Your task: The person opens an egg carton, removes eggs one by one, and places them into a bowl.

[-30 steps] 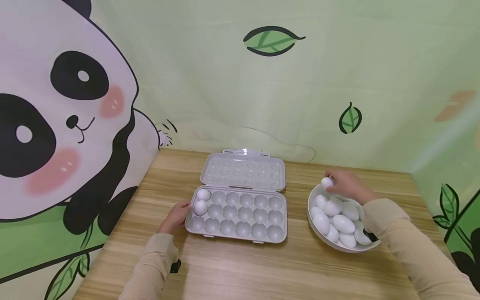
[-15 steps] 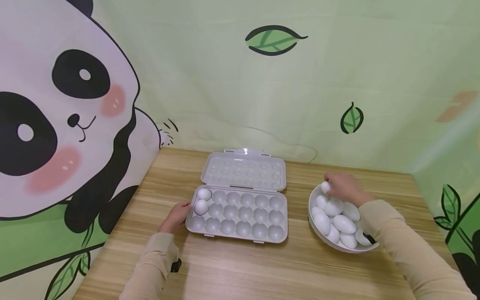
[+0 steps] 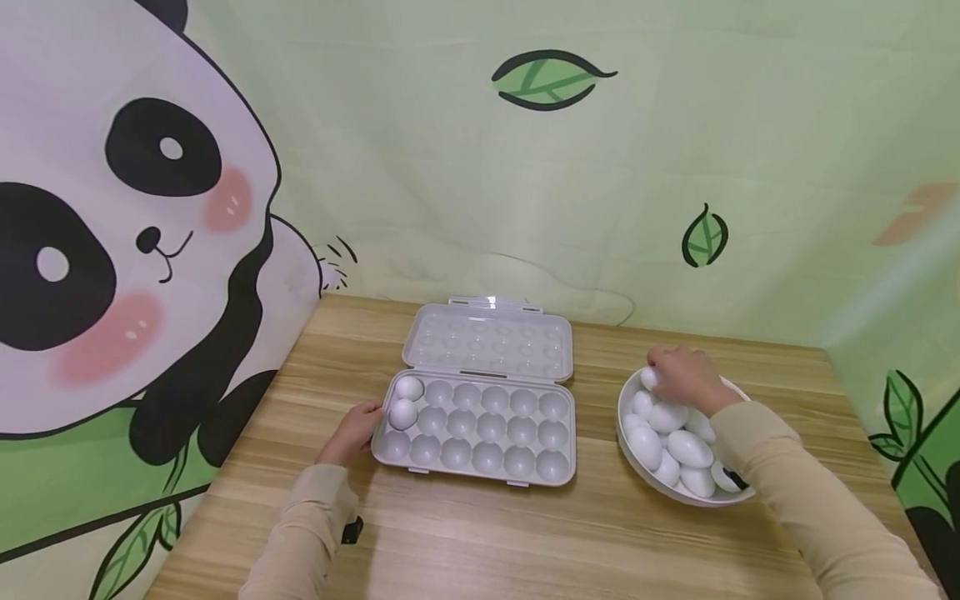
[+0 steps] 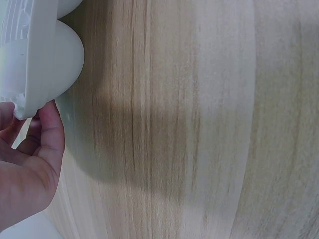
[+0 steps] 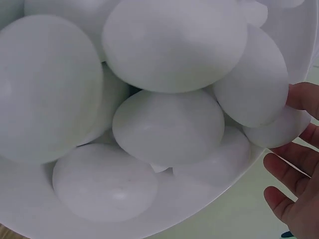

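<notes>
A grey plastic egg carton (image 3: 487,472) lies with its lid folded back on the table. Two white eggs (image 3: 402,414) sit in its leftmost column, in the back and middle cups. My left hand (image 3: 356,432) grips the carton's left edge between thumb and fingers; the left wrist view shows the fingers (image 4: 51,134) under the rim. To the right stands a white bowl (image 3: 637,475) heaped with white eggs. At the bowl's far left rim, my right hand (image 3: 688,379) pinches an egg (image 3: 649,378), partly hidden by the fingers.
The carton's clear lid (image 3: 487,342) lies flat behind it, close to the printed backdrop (image 3: 420,208). Wooden tabletop (image 3: 592,400) separates the carton from the bowl. More eggs (image 3: 688,448) are piled below my right forearm.
My right hand has lowered slightly with the egg, toward the inside of the bowl's far rim. My left hand stays on the carton's edge.
</notes>
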The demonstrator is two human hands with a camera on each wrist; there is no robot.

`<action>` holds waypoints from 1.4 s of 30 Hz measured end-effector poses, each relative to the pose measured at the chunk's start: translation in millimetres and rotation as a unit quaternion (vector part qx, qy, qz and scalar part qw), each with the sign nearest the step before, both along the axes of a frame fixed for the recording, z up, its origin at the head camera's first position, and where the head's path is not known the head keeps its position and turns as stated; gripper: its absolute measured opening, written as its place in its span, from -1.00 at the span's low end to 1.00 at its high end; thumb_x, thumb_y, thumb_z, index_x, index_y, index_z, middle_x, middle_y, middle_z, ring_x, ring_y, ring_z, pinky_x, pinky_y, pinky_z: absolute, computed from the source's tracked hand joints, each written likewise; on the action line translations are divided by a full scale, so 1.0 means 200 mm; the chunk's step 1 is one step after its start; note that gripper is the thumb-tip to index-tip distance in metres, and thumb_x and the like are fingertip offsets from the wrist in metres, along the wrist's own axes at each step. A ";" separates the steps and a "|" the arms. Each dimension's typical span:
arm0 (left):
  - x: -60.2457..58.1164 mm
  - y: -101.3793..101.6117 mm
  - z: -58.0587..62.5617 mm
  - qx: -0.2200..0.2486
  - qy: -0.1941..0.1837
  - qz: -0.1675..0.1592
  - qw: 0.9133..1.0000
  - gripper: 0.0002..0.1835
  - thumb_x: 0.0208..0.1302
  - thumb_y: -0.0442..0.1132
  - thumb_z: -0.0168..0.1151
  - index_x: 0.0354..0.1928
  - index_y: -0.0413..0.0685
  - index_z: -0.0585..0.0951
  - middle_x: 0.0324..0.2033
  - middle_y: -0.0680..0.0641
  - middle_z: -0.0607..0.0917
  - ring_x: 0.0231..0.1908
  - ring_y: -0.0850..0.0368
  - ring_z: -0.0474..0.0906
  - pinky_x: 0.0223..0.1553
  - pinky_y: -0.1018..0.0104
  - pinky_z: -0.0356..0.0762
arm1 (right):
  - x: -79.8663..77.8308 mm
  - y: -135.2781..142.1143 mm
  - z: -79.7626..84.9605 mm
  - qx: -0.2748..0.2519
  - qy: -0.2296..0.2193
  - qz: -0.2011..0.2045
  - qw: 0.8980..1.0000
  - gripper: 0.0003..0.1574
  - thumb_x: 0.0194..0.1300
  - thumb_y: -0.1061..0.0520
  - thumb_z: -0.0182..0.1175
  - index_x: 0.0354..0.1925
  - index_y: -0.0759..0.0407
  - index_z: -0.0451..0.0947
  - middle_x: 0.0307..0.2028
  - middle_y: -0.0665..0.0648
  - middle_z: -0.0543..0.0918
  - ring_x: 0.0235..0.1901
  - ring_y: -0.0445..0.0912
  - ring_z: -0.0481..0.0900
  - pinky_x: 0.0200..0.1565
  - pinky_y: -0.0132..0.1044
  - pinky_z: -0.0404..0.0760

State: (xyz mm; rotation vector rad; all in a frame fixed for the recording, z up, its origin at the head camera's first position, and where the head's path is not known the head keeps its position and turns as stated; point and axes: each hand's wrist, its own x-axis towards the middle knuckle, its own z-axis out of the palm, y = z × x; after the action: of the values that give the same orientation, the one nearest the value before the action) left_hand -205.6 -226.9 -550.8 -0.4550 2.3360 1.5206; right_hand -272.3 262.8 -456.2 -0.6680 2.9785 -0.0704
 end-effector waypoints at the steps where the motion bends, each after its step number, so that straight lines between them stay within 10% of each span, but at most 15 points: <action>1: 0.00 0.00 0.00 0.000 0.002 -0.001 1.000 -0.57 0.29 -0.26 -0.24 0.14 -0.33 0.31 0.02 -0.35 0.42 -0.19 0.02 0.47 -0.32 0.25 0.51 | 0.00 0.00 0.00 0.003 -0.001 -0.003 1.000 -0.72 -0.13 0.15 0.17 -0.35 0.20 0.44 -0.46 0.13 0.57 -0.43 0.07 0.45 -0.40 -0.02 0.38; 21: 0.00 0.01 0.01 0.019 0.002 0.008 1.000 -0.58 0.31 -0.25 -0.24 0.13 -0.34 0.32 0.01 -0.36 0.42 -0.21 0.02 0.46 -0.33 0.22 0.52 | 0.02 -0.02 -0.02 0.008 -0.018 -0.030 0.999 -0.73 -0.05 0.13 0.21 -0.34 0.19 0.39 -0.33 0.21 0.59 -0.30 0.15 0.45 -0.19 0.17 0.31; 28: -0.05 -0.06 -0.13 0.063 0.033 -0.010 0.997 -0.59 0.28 -0.14 -0.11 0.08 -0.22 0.40 -0.07 -0.25 0.49 -0.23 0.01 0.49 -0.30 0.12 0.52 | 0.02 -0.01 0.01 -0.001 -0.036 -0.039 0.999 -0.62 -0.05 0.06 0.21 -0.25 0.23 0.43 -0.27 0.25 0.60 -0.29 0.16 0.49 -0.25 0.12 0.35; 42: 0.00 0.01 0.00 0.030 0.006 0.011 0.999 -0.60 0.31 -0.27 -0.22 0.12 -0.35 0.32 0.00 -0.36 0.42 -0.23 0.03 0.47 -0.34 0.24 0.50 | -0.01 -0.14 0.23 -0.239 -0.089 -0.059 0.965 -0.47 0.20 0.05 0.05 0.03 0.39 0.31 -0.02 0.43 0.44 -0.05 0.24 0.40 -0.04 0.05 0.38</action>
State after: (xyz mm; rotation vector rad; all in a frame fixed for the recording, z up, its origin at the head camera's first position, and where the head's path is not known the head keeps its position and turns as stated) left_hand -205.3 -225.7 -549.8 -0.4594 2.2940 1.6031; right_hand -274.5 235.8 -411.0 -0.4845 2.8306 -0.8300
